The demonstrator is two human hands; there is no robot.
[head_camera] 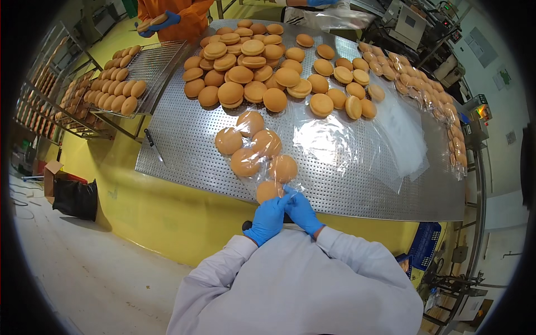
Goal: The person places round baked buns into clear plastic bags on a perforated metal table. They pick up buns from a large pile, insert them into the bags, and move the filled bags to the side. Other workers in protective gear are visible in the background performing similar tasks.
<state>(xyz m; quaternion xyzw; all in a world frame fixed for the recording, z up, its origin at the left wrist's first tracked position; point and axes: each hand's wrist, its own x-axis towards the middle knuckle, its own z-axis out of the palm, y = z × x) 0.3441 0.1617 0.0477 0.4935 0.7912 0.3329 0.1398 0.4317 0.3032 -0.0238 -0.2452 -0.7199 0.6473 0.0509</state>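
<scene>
My left hand (266, 220) and my right hand (302, 209), both in blue gloves, meet at the near edge of a perforated metal table (335, 201). Between them they pinch the gathered end of a clear plastic bag (263, 164). Several round golden buns lie inside the bag, which stretches away from me over the tabletop; the nearest bun (268, 191) is just beyond my fingers. Behind the bag is a large pile of loose buns (240, 75). Flat clear plastic bags (398, 142) lie to the right of it, with a few loose buns at their far end.
A knife (153, 145) lies near the table's left edge. Filled bags of buns (431, 92) line the right side. Wire racks with buns (163, 63) stand at the left. A co-worker in orange (184, 21) handles buns at the far left; another person's gloved hand (322, 2) shows at the top.
</scene>
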